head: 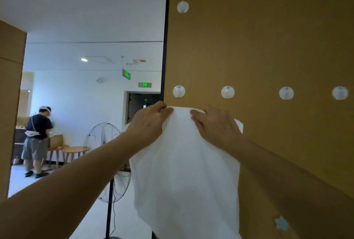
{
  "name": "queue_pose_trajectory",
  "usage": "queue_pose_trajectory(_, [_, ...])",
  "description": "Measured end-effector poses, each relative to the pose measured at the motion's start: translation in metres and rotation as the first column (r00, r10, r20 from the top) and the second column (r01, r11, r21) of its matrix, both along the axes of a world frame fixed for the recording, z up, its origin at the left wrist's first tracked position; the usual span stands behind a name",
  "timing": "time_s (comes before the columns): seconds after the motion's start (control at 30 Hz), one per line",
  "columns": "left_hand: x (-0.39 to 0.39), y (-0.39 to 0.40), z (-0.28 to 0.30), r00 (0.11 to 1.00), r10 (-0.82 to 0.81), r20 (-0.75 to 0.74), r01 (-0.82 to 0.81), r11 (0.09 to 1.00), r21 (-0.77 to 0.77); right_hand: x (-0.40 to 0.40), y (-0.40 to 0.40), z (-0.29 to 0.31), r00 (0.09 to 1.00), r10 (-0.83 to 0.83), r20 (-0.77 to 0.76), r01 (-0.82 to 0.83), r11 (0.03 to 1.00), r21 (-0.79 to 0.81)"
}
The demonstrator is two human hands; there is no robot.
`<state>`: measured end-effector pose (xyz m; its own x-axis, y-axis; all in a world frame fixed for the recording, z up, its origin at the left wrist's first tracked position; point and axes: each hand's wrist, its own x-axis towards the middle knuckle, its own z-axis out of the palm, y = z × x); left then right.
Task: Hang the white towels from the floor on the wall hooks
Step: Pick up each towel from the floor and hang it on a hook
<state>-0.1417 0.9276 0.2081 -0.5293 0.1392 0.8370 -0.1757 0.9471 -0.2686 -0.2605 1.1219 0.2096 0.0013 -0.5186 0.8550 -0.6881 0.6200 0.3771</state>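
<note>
A white towel [186,171] hangs in front of the brown wall panel [268,47], held up by its top edge. My left hand [148,123] pinches the top edge on the left and my right hand [216,125] grips it on the right. The towel's top edge sits just below a row of round white wall hooks: one at the left [179,91], one [227,92] above my right hand, and two further right [286,93], [340,93]. Another hook [183,7] is higher up. All these hooks are bare.
The panel's dark left edge [165,47] borders an open corridor. A standing fan [107,154] is just left of the towel. Further back a person [37,143] stands by small wooden tables [75,149]. A small pale blue patch [281,223] sits low on the panel.
</note>
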Motion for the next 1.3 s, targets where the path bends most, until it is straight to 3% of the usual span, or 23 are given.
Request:
queue_pose_trajectory(0.13, [-0.044,-0.027,0.024,0.999,0.006,-0.035,-0.008,0.999,-0.052,-0.042,-0.031,0.026,0.999,-0.039,0.005,0.039,0.999,-0.035])
queue_pose_trajectory(0.33, [-0.096,-0.064,0.064,0.988,-0.008,-0.152,0.006,1.000,-0.013,-0.085,-0.079,0.077,1.000,-0.004,0.025,0.008,0.989,-0.150])
queue_pose_trajectory(0.5, [-0.132,-0.085,0.083,0.985,-0.028,-0.169,0.030,1.000,0.008,-0.106,-0.110,0.102,0.990,-0.067,0.127,0.088,0.983,-0.164])
queue_pose_trajectory(0.67, [-0.163,-0.082,0.061,0.961,-0.150,-0.234,0.185,0.974,0.134,-0.112,-0.106,0.088,0.947,0.109,0.301,-0.022,0.960,-0.280])
queue_pose_trajectory(0.83, [-0.171,-0.068,0.056,0.954,-0.142,-0.265,0.207,0.949,0.239,-0.108,-0.109,0.073,0.890,0.226,0.396,-0.097,0.943,-0.318])
queue_pose_trajectory(0.93, [-0.171,-0.059,0.057,0.956,-0.172,-0.239,0.259,0.877,0.404,-0.106,-0.115,0.069,0.811,0.339,0.477,-0.159,0.912,-0.379])
queue_pose_trajectory(1.07, [-0.168,-0.052,0.047,0.942,-0.216,-0.258,0.327,0.769,0.550,-0.105,-0.114,0.059,0.780,0.396,0.485,-0.197,0.890,-0.411])
queue_pose_trajectory(1.13, [-0.166,-0.049,0.034,0.960,-0.139,-0.242,0.255,0.791,0.557,-0.103,-0.113,0.046,0.799,0.375,0.469,-0.191,0.899,-0.393])
queue_pose_trajectory(1.23, [-0.168,-0.047,0.012,0.954,-0.121,-0.275,0.246,0.840,0.484,-0.098,-0.114,0.025,0.932,0.113,0.345,0.008,0.944,-0.329])
queue_pose_trajectory(1.3, [-0.169,-0.046,-0.003,0.918,-0.261,-0.299,0.382,0.784,0.489,-0.095,-0.116,0.014,0.871,0.245,0.426,-0.086,0.929,-0.359])
